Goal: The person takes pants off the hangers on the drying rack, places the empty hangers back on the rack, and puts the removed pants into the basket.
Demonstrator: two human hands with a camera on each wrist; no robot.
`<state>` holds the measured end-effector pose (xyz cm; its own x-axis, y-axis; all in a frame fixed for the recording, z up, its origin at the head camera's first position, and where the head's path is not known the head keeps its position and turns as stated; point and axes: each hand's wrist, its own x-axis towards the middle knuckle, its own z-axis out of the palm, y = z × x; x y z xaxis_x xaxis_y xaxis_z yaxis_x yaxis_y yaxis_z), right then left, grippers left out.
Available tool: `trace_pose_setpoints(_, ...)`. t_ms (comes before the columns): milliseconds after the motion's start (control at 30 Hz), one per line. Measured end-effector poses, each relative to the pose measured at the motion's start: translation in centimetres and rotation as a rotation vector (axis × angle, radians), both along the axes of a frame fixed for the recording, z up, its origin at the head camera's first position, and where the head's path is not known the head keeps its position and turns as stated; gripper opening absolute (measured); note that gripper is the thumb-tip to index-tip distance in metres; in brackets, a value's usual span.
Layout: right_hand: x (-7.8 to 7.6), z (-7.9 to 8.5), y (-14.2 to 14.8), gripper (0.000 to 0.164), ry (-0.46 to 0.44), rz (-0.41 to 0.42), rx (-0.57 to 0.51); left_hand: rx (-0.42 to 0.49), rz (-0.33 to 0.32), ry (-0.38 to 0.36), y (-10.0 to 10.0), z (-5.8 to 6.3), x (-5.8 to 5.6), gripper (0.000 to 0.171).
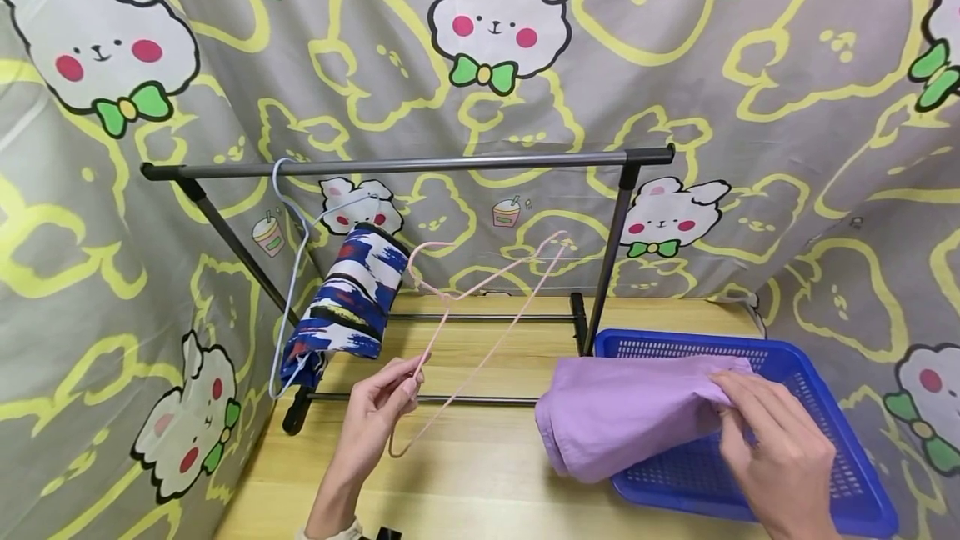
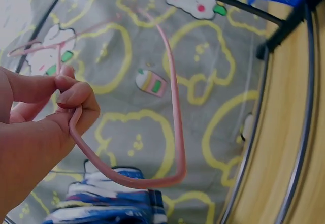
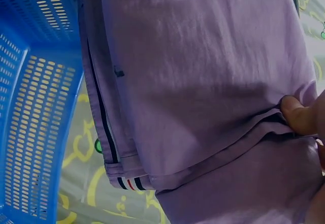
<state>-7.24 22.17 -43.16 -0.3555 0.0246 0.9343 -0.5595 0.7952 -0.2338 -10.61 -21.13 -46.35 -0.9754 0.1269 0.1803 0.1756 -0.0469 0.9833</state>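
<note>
In the head view, my left hand [image 1: 375, 411] pinches a thin pink clothes hanger [image 1: 447, 298] by one side between thumb and fingers. The hanger is tilted, its hook toward the rack and nothing hung on it. The left wrist view shows its bent corner [image 2: 180, 173] beyond my fingers. On the right, my right hand [image 1: 783, 440] grips the edge of a folded purple garment [image 1: 622, 415], thumb on top of the cloth. The garment is held over the near left part of a blue basket [image 1: 847, 432]. A striped tab [image 3: 131, 184] shows at its edge in the right wrist view.
A dark metal rack [image 1: 450, 163] stands on the wooden table [image 1: 495, 473]. From its bar, at the left, hangs a light blue hanger [image 1: 275, 182] with a blue, white and red patterned garment [image 1: 348, 294] over it. A grey printed curtain [image 1: 645, 98] surrounds the table.
</note>
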Motion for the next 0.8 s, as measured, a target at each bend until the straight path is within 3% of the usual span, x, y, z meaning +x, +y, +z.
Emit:
trace_pose_setpoints(100,0.0,-0.1,0.0,0.031,0.010,0.012,-0.008,0.028,-0.013,0.017,0.3,0.7,0.0,0.036)
trace_pose_setpoints(400,-0.2,-0.5,-0.3,0.032,-0.006,0.031,0.004,0.172,-0.078,0.160,1.7,3.1,-1.2,0.035)
trace_pose_setpoints(667,-0.2,-1.0,-0.4,0.032,-0.013,0.044,-0.001,0.133,0.085,0.176,3.3,5.4,-2.5,0.033)
trace_pose_setpoints(800,-0.1,-1.0,-0.5,0.032,-0.014,0.048,-0.005,0.137,0.135,0.183,3.9,6.1,-3.2,0.034)
